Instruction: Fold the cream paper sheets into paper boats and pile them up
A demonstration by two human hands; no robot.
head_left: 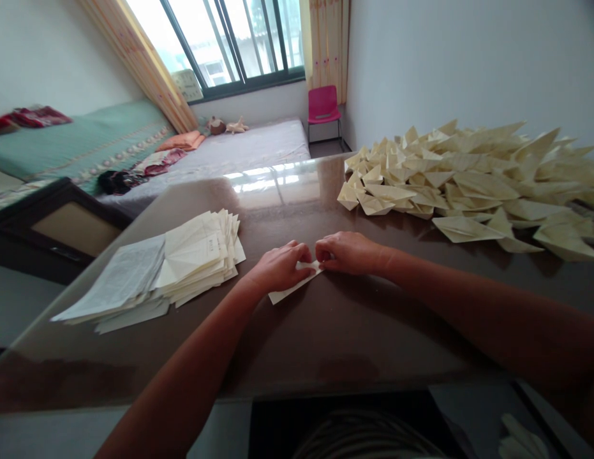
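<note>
A small folded sheet of cream paper (288,293) lies on the brown table (354,331) between my two hands. My left hand (286,264) is closed over its left part, fingers curled and thumb on the paper. At the paper's right end, my right hand (347,252) has its fingers bent and pinched on the edge. The fingertips of both hands nearly meet, and they hide much of the folds. To the left is a stack of loose paper sheets (194,255), cream on one side and greyish printed on the other.
A large heap of folded paper boats (445,178) covers the table's right back side. Beyond the table are a bed (258,143), a pink chair (322,105) and a window (230,44). A dark cabinet (57,223) stands at the left.
</note>
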